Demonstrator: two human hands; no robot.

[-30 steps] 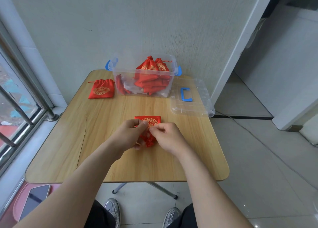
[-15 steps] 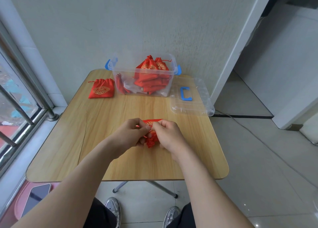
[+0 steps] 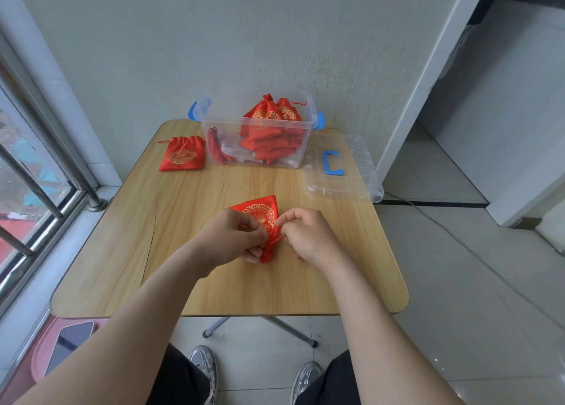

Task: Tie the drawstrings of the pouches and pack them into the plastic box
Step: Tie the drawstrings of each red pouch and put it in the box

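I see the left grip clenched on the gathered neck of a red pouch, which lies on the worktop around its middle. The right grip pinches the thin drawstring just right of that neck. The pouch's flat bottom points far, gold emblem facing up. At the far edge stands the clear plastic box, open, with packed pouches heaped inside. The lid lies just right of the box, and a spare pouch lies flat to its left
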